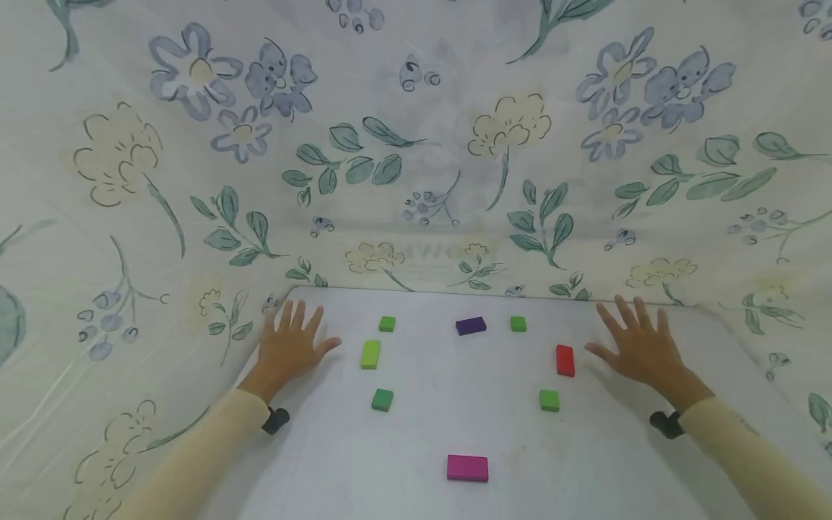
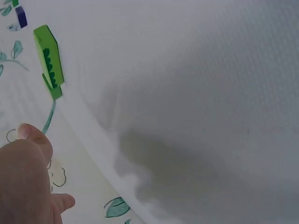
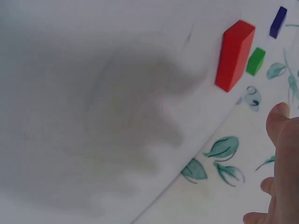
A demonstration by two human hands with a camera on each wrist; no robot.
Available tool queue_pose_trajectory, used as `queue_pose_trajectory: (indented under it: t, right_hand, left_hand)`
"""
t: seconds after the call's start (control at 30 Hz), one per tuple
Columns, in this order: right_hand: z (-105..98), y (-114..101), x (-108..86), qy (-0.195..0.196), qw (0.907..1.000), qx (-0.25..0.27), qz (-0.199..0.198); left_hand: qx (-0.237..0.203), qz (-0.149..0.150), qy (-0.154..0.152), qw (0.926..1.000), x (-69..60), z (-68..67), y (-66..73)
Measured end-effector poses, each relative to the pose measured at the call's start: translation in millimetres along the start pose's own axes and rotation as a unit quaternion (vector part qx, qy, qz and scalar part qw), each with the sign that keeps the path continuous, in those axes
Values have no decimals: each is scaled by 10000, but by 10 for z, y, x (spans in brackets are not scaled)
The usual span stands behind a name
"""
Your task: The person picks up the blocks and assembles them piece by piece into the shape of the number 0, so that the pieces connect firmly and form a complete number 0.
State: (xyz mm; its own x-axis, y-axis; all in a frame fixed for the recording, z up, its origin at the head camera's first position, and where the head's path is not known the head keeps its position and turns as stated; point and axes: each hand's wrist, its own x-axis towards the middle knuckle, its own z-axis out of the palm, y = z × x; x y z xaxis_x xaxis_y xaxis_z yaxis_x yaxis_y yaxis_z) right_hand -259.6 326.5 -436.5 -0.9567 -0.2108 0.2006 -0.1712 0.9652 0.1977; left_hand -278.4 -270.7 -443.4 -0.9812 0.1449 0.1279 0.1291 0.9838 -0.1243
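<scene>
1. landmark: the magenta block, lying on the white board.
2. in line beyond it lies the purple block; beyond and left are the dark green block, lime block and back-left green block; beyond and right are the near-right green block, red block and back-right green block.
3. to hold this spread pose well, i'd keep both thumbs clear of the outer blocks; for lifting, a light pinch across a block's side faces should suit.
4. left hand, beyond and well left of the magenta block: fingers spread wide, holding nothing, nearest the lime block but apart from it.
5. right hand, beyond and well right of it: fingers likewise splayed, nothing held, thumb near the red block without touching.
6. whether either hand touches the board, i can't tell.
</scene>
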Motion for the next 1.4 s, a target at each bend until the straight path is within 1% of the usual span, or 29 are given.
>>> queue_pose_trajectory:
  t: [0.1, 0.23, 0.3, 0.4, 0.5, 0.57, 0.63, 0.8, 0.87, 0.9, 0.97, 1.0, 1.07, 1.13, 1.23, 1.3, 1.4]
  right_hand:
    - [-29, -65, -13, 138, 9998, -4, -114]
    - [-72, -168, -47, 333, 9991, -26, -268]
    - [-99, -230, -70, 360, 9988, 23, -342]
    - [-140, -338, -105, 265, 9987, 172, -405]
    - [-160, -440, -144, 181, 9982, 364, -447]
    - [-173, -501, -175, 201, 9975, 449, -510]
    - [-179, -549, -206, 320, 9961, 523, -632]
    - [-194, -656, -264, 694, 9895, 902, -893]
    - [-203, -708, -279, 683, 9858, 1222, -923]
    - [-209, -737, -289, 592, 9830, 1467, -932]
    - [-241, -804, -319, 197, 9750, 2032, -877]
    - [-256, -845, -337, -27, 9689, 2327, -838]
    - [-291, -937, -381, -508, 9526, 2909, -737]
    - [-317, -1041, -430, -864, 9348, 3360, -764]
    - [-312, -1205, -519, -1187, 9109, 3824, -1001]
    - [-279, -1313, -588, -1331, 8952, 4069, -1238]
    - [-206, -1468, -685, -1545, 8760, 4319, -1488]
  left_hand:
    - [-13, 91, 5, 10000, -22, -10, 45]
    - [-72, 326, 86, 9994, -53, -52, 117]
    - [-186, 452, 64, 9988, -78, -75, 151]
    - [-485, 604, -12, 9970, -134, -106, 201]
    - [-896, 720, -86, 9933, -188, -139, 258]
    - [-1153, 799, -129, 9900, -232, -165, 302]
    - [-1362, 872, -175, 9867, -267, -185, 346]
    - [-1650, 979, -302, 9810, -315, -205, 448]
    - [-1769, 976, -376, 9786, -327, -203, 484]
    - [-1839, 982, -433, 9771, -335, -199, 502]
    - [-2009, 971, -573, 9731, -350, -188, 541]
    - [-2094, 959, -662, 9709, -359, -178, 561]
    - [-2303, 914, -833, 9652, -379, -150, 600]
    - [-2561, 842, -986, 9579, -402, -116, 639]
    - [-2927, 770, -1109, 9466, -438, -59, 697]
    - [-3129, 753, -1153, 9397, -463, -17, 728]
    - [-3335, 792, -1101, 9330, -492, 44, 760]
